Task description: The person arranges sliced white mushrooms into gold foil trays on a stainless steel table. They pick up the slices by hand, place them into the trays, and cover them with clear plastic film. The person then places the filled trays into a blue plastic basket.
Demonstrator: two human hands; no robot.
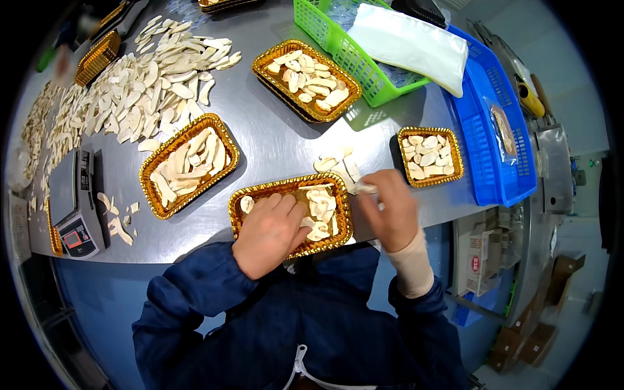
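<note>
My left hand (pixel 270 231) lies over a gold-rimmed amber plastic tray (pixel 291 251) at the table's near edge. Its fingers curl down into the tray and hide what is under their tips. Pale dried slices (pixel 321 204) fill the tray's right side, and one small round slice (pixel 247 204) shows at its left. Just right of the tray, my right hand (pixel 392 212) is slightly blurred and pinches a pale slice (pixel 366 188) between thumb and fingers. Below and beyond those fingertips, a few loose slices (pixel 341 165) rest on the steel table (pixel 273 146).
More filled gold trays stand left (pixel 152 197), behind (pixel 336 115) and right (pixel 455 151). A large heap of slices (pixel 146 92) spreads at back left, near a digital scale (pixel 75 195). A green basket (pixel 370 90) with a white packet (pixel 409 44) and a blue crate (pixel 475 141) stand at back right.
</note>
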